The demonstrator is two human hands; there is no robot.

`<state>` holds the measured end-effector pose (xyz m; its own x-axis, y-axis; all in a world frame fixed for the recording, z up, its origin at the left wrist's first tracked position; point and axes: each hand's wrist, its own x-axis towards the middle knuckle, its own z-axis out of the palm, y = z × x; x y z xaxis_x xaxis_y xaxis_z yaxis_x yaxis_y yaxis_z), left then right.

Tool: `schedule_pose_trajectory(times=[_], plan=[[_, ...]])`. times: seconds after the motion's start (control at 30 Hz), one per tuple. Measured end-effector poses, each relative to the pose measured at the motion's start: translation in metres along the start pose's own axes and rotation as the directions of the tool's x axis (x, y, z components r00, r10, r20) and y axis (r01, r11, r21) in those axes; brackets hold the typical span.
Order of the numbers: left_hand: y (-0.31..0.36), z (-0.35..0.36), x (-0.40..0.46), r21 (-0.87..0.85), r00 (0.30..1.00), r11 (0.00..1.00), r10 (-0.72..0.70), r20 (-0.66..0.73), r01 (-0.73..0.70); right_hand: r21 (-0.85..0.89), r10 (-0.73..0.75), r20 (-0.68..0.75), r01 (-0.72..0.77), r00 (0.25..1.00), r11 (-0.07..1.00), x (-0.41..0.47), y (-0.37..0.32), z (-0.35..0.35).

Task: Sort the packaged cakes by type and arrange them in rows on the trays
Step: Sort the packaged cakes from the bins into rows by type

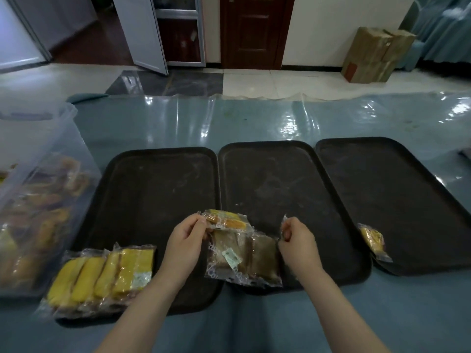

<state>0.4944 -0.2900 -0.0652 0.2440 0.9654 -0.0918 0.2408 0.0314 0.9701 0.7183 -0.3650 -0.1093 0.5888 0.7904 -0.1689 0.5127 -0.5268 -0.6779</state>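
Note:
Three black trays lie side by side: left tray point(142, 179), middle tray point(275, 179), right tray point(397, 179). My left hand point(187, 242) pinches the wrapper end of a small yellow packaged cake point(228, 220) over the near end of the middle tray. My right hand point(297, 239) pinches the clear wrapper corner of a brown packaged cake point(242, 258) lying on the middle tray's near end. Several yellow packaged cakes point(102, 273) lie in a row at the left tray's near left corner. One yellow cake packet point(373, 240) rests on the right tray's near left corner.
A clear plastic bin point(38, 189) full of mixed packaged cakes stands left of the trays. The table point(254, 121) has a blue top under a shiny plastic sheet. Cardboard boxes point(377, 54) and doors stand on the floor beyond.

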Motion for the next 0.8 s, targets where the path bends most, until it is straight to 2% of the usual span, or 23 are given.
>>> schedule_pose_trajectory(times=[0.07,0.13,0.27,0.37,0.43,0.5,0.53,0.57,0.67,0.8], plan=[[0.003,0.013,-0.002,0.017,1.0,1.0,0.01,0.017,-0.01,-0.063,-0.038,0.068,0.042,0.997,0.997,0.005,0.003,0.017],[0.007,0.027,-0.005,0.022,0.999,1.0,0.014,0.033,-0.014,-0.038,-0.055,0.135,0.061,0.989,0.997,0.007,0.007,0.027],[0.011,0.046,-0.006,-0.003,1.0,1.0,0.009,0.007,-0.009,0.185,-0.077,0.26,0.029,0.962,0.982,0.001,0.019,0.032],[0.013,0.055,-0.007,-0.038,1.0,0.999,-0.003,-0.019,0.002,0.363,-0.043,0.258,-0.056,0.965,0.93,-0.003,0.026,0.028],[0.015,0.061,-0.009,-0.064,1.0,0.998,-0.016,-0.012,0.016,0.47,0.046,0.29,-0.184,0.956,0.863,-0.005,0.027,0.024],[0.013,0.065,-0.009,-0.079,0.999,0.996,-0.035,0.004,0.035,0.606,0.17,0.465,-0.452,0.869,0.654,-0.005,0.025,0.018],[0.011,0.067,-0.008,-0.076,0.999,0.996,-0.04,0.013,0.041,0.644,0.174,0.551,-0.548,0.816,0.534,-0.005,0.026,0.013],[0.009,0.069,-0.007,-0.067,0.999,0.997,-0.043,0.023,0.044,0.656,0.14,0.61,-0.596,0.78,0.464,-0.005,0.027,0.008],[0.006,0.076,-0.007,-0.05,0.997,0.997,-0.054,0.053,0.057,0.674,0.048,0.656,-0.613,0.754,0.413,-0.005,0.031,-0.007],[0.005,0.084,-0.01,-0.038,0.996,0.998,-0.051,0.076,0.054,0.737,0.063,0.582,-0.559,0.81,0.38,-0.002,0.039,-0.015]])
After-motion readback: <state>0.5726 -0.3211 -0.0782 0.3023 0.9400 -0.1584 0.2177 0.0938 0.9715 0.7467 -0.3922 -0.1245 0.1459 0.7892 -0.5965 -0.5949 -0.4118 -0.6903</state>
